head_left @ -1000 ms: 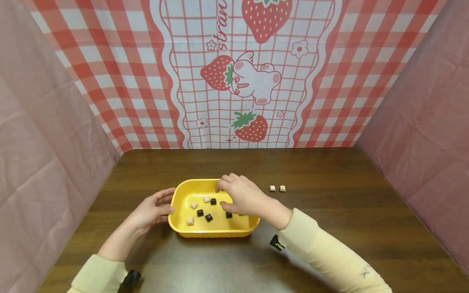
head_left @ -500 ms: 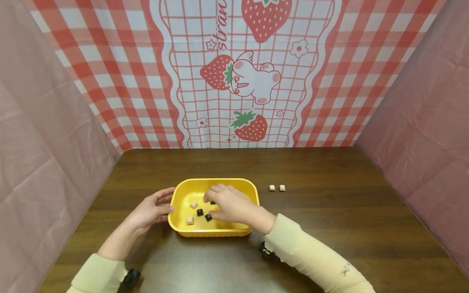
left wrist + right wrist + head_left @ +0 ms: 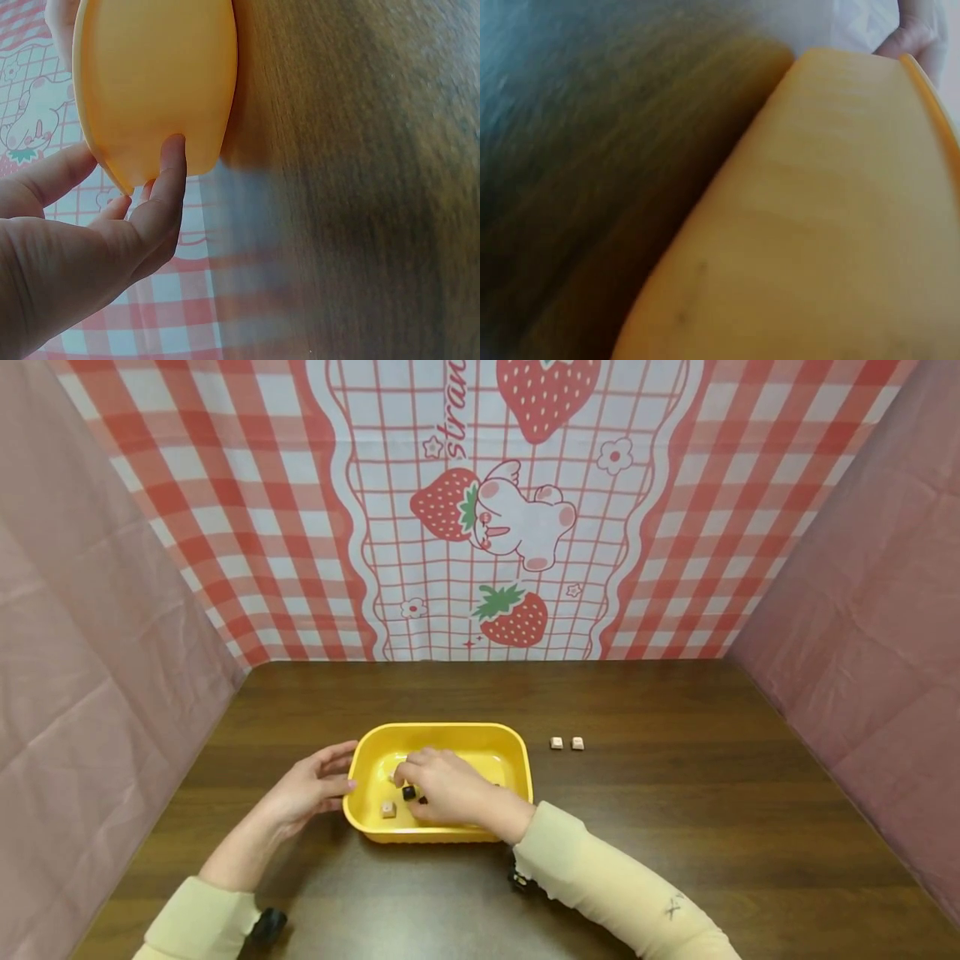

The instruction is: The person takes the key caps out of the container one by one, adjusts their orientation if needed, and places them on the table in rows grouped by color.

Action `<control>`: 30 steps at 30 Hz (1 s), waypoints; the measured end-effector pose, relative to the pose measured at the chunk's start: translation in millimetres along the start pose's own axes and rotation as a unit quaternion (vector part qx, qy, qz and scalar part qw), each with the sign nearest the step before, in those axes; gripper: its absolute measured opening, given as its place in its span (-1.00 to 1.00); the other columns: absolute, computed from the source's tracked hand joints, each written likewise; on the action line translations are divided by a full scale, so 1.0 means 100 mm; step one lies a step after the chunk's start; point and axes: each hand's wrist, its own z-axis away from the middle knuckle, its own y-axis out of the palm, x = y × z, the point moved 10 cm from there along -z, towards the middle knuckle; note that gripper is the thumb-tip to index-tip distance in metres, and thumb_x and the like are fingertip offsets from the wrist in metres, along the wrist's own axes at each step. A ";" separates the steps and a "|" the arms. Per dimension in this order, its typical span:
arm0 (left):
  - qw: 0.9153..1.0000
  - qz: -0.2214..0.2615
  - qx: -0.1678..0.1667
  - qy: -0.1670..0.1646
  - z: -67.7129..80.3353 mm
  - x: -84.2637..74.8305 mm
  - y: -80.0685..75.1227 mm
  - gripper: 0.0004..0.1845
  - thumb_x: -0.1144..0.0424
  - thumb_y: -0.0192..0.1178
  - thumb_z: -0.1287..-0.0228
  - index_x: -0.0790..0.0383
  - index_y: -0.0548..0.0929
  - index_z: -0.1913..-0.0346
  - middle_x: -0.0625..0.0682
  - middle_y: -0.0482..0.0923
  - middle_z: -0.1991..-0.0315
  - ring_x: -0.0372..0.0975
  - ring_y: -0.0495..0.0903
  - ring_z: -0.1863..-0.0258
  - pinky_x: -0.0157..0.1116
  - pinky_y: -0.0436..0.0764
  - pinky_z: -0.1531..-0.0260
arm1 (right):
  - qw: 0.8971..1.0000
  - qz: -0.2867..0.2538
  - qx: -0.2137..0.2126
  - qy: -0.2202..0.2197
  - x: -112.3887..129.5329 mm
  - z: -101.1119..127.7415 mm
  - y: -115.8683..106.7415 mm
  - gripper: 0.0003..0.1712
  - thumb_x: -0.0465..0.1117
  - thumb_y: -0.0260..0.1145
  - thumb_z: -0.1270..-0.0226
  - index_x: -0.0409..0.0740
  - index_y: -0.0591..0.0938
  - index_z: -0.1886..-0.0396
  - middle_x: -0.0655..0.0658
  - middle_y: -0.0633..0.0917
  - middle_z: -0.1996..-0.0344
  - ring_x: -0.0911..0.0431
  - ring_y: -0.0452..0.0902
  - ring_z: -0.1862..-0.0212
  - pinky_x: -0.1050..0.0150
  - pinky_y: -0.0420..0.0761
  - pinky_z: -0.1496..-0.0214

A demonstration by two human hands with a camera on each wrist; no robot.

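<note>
two small pink cubes (image 3: 567, 744) sit out on the bench; right hand (image 3: 442, 787) fingers curl among cubes in yellow plastic tray (image 3: 510, 747), grip hidden; left hand (image 3: 311, 787) steadies it, fingers straight.

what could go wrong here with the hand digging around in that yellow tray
1. The right hand covers most of the small cubes in the yellow tray, so it may pinch the wrong colour, for instance the black cube next to its fingers.
2. The left hand only touches the tray's side with straight fingers, so a hard push might slide the tray across the table.
</note>
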 end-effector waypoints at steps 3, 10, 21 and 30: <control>1.000 0.000 0.001 0.000 -0.01 0.00 0.00 -0.30 0.46 0.06 -0.31 0.29 0.03 -0.45 0.36 0.08 -0.39 0.09 0.36 -0.22 -0.14 0.60 0.09 | 1.000 0.002 0.007 0.002 0.03 -0.02 0.04 -0.74 -0.10 0.34 -0.12 0.02 0.60 0.16 0.08 0.62 0.22 0.18 0.47 0.19 0.27 0.50 0.11; 1.000 0.000 0.005 0.003 0.00 0.00 0.01 -0.30 0.46 0.05 -0.31 0.30 0.02 -0.45 0.37 0.09 -0.39 0.07 0.38 -0.21 -0.13 0.60 0.07 | 0.999 0.021 0.032 0.017 0.07 -0.07 0.12 -0.74 -0.06 0.33 -0.14 0.07 0.60 0.15 0.10 0.60 0.22 0.18 0.46 0.16 0.27 0.48 0.21; 1.000 -0.003 0.004 0.001 0.01 -0.01 0.02 -0.32 0.44 0.03 -0.34 0.28 0.02 -0.46 0.36 0.08 -0.39 0.13 0.34 -0.24 -0.14 0.60 0.08 | 0.996 0.056 0.072 0.010 0.09 -0.19 0.23 -0.68 0.11 0.28 -0.22 0.09 0.58 0.11 0.09 0.58 0.20 0.16 0.45 0.14 0.21 0.49 0.16; 1.000 -0.002 0.007 0.006 0.03 -0.02 0.03 -0.31 0.45 0.03 -0.34 0.30 0.01 -0.46 0.37 0.07 -0.39 0.14 0.32 -0.25 -0.12 0.60 0.07 | 0.994 0.082 0.069 -0.005 0.13 -0.22 0.29 -0.72 0.09 0.26 -0.22 0.08 0.60 0.16 0.11 0.58 0.27 0.17 0.47 0.19 0.27 0.49 0.26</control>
